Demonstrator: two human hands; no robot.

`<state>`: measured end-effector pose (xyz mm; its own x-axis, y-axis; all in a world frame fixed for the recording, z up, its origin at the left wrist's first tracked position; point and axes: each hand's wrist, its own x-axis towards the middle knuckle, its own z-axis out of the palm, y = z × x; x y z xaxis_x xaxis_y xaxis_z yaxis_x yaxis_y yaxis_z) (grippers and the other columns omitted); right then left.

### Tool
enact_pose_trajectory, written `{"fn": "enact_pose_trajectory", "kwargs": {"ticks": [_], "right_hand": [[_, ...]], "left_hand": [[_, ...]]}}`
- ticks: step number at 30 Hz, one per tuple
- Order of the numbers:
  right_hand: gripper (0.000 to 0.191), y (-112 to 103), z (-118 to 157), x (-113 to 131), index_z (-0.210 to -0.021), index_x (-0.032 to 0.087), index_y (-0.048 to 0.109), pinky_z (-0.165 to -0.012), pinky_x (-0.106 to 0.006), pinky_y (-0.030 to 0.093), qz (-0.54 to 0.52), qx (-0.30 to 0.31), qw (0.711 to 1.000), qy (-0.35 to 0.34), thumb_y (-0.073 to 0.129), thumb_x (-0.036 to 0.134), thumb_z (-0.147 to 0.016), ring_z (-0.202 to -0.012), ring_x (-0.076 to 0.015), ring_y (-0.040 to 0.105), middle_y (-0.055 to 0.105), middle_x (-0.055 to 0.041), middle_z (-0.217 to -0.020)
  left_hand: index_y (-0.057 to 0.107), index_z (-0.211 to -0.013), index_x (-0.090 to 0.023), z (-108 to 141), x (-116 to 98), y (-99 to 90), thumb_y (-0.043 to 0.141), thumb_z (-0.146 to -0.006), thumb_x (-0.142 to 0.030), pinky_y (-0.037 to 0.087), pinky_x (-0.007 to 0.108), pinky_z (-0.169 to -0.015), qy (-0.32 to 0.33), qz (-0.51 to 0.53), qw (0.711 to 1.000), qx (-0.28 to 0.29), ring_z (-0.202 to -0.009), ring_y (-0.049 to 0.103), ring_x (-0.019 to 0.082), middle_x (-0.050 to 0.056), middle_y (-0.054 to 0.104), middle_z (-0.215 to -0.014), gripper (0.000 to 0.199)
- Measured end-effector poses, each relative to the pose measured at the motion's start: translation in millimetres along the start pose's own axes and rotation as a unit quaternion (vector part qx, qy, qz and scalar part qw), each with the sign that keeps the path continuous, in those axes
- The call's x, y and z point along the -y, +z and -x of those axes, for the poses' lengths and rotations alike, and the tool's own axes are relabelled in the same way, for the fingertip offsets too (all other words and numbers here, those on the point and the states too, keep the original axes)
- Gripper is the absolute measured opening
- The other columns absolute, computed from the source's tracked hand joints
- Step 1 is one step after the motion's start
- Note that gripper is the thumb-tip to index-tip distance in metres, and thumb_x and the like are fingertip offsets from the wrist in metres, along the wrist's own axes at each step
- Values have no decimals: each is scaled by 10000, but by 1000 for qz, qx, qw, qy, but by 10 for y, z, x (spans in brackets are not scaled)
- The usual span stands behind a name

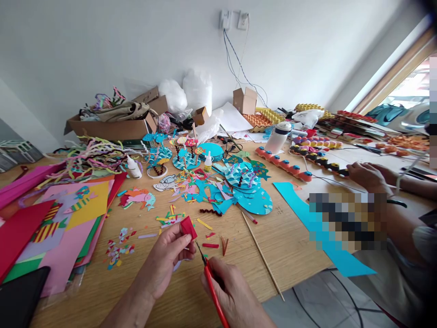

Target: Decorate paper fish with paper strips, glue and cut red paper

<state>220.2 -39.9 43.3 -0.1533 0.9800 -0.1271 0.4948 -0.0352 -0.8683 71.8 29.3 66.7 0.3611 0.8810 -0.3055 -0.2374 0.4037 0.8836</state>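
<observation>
Between the fingers and thumb of my left hand (172, 248) is a small piece of red paper (187, 228). My right hand (232, 287) is closed around the red handles of a pair of scissors (213, 291). The narrow metal blades point up and left, close to the lower edge of the red paper; whether they touch it I cannot tell. Just beyond my hands lie yellow and red paper strips (210, 245), a folded brown strip (224, 246) and a dark wavy pipe cleaner (210, 211). Small cut paper bits (119, 248) are scattered to the left.
Coloured paper sheets (64, 255) are piled at the left. Blue paper scraps and decorated blue discs (252, 200) cover the middle. A wooden stick (262, 257) and a long blue paper strip (307, 218) lie to the right, near another person's hands (368, 177). A cardboard box (109, 130) stands behind.
</observation>
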Motion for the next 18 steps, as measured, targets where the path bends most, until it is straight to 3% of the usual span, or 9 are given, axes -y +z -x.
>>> {"fn": "enact_pose_trajectory", "kwargs": {"ticks": [10, 14, 18], "right_hand": [[305, -22, -35, 57, -606, 194, 364, -485, -230, 238, -25, -6, 999, 19, 383, 386, -843, -534, -99, 311, 360, 46, -561], [291, -8, -80, -18, -653, 194, 416, -477, -217, 272, -170, -52, 984, 16, 507, 444, -770, -529, -96, 330, 370, 51, -577], [322, -38, -240, 75, -772, 187, 498, -482, -212, 333, -337, -142, 931, 11, 656, 441, -655, -547, -100, 408, 496, 20, -676]], "left_hand": [[636, -757, -162, 8, 1, 25, 715, -640, -345, 455, 244, -595, 8, -18, 1000, -6, -626, 556, 134, 7, 614, -665, 231], [655, -773, -179, -13, 30, 9, 734, -632, -362, 433, 233, -616, 54, -18, 996, -66, -634, 524, 128, -7, 595, -662, 244], [676, -777, -186, -29, 109, 85, 717, -654, -355, 392, 219, -585, 67, -59, 994, -58, -605, 474, 119, -12, 584, -640, 213]]}}
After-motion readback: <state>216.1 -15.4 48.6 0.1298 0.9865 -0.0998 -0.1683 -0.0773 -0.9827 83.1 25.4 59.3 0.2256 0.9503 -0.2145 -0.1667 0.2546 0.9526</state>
